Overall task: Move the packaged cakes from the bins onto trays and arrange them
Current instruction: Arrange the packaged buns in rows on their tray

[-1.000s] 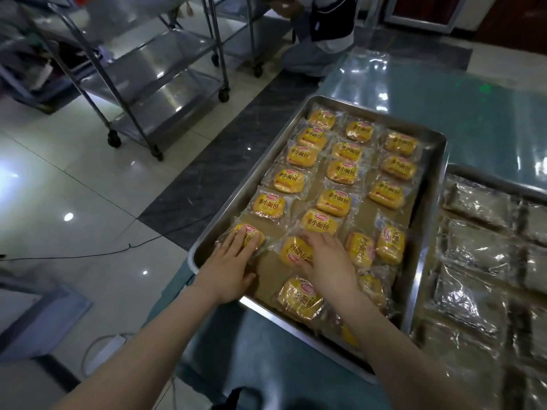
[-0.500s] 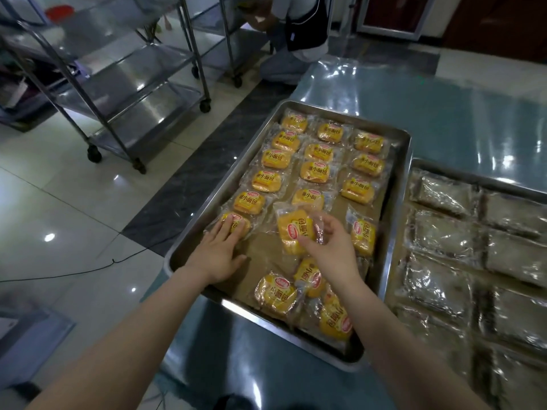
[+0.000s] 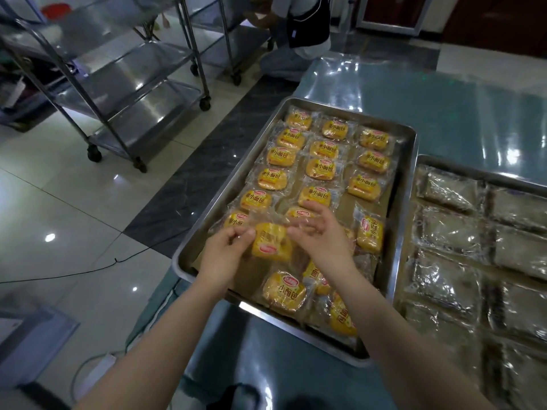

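Left hand [image 3: 225, 255] and right hand [image 3: 322, 244] hold one packaged cake [image 3: 272, 242] between them, just above the metal tray [image 3: 410, 184]. The left hand's fingers are curled and pinch the clear wrapper at its 9 o'clock edge. The right hand's fingertips pinch the wrapper at its 3 o'clock edge, with the other fingers loosely spread. The cake is yellow with a red label and hangs a little off the tray's centre toward 8 o'clock, partly covering the cakes beneath.

Reading the tray as a clock face with 12 o'clock farthest from the person, the arranged cakes [image 3: 321, 168] lie flat in three columns running from 12 o'clock toward the middle, labels up. At 4 o'clock one sideways cake [image 3: 370, 233] lies turned across the columns. At 6 o'clock several loose cakes [image 3: 284, 291] lie jumbled and overlapping, one partly under the right forearm.

The tray sits on a teal counter [image 3: 444, 108] covered in glossy film. Just beside it at 3 o'clock, a second tray [image 3: 473, 172] holds rows of clear-wrapped dark packets [image 3: 447, 232]. Off the counter at 10 o'clock, a wheeled steel rack [image 3: 133, 84] stands on the tiled floor [image 3: 59, 202]. At 12 o'clock another person [image 3: 299, 39] crouches by a second rack [image 3: 228, 31]. A dark cable [image 3: 88, 270] trails over the floor at 9 o'clock.
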The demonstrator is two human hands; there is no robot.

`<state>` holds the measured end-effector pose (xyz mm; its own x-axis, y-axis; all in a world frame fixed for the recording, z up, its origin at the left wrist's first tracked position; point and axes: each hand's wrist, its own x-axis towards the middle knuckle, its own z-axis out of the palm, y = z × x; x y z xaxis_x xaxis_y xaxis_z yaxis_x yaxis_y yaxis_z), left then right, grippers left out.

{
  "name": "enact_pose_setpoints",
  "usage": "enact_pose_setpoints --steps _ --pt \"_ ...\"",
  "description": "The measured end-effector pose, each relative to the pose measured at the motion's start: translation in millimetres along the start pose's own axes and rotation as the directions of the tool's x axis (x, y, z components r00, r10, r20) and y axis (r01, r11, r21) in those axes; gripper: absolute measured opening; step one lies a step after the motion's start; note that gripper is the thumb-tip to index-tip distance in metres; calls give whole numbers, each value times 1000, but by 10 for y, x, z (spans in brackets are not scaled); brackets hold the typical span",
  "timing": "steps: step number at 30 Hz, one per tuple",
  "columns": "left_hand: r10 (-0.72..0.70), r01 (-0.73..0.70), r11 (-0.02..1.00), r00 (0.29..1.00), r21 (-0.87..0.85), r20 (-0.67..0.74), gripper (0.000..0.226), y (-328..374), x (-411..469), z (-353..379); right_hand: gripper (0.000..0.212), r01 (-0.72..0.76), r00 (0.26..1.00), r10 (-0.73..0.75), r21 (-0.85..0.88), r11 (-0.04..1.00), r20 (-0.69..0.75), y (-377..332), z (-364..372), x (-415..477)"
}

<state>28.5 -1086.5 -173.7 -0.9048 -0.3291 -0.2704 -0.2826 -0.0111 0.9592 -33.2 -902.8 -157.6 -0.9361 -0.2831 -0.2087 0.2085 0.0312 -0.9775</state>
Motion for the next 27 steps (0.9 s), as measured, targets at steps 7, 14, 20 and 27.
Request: enact_pose_setpoints --steps 7,14,20,27 --pt "-103 143 949 983 -280 153 25 -35 -41 -43 51 -322 945 294 255 912 143 60 222 -88" --pt "-144 159 986 963 -48 229 14 -27 -73 -54 40 -232 958 286 686 690 36 60 246 -47" --pt "62 -85 943 995 323 82 25 -29 -6 -209 17 -66 973 9 -242 968 -229 -117 70 329" --pt "33 -53 937 998 346 62 25 -136 17 -327 42 77 952 223 -869 488 210 133 374 567"
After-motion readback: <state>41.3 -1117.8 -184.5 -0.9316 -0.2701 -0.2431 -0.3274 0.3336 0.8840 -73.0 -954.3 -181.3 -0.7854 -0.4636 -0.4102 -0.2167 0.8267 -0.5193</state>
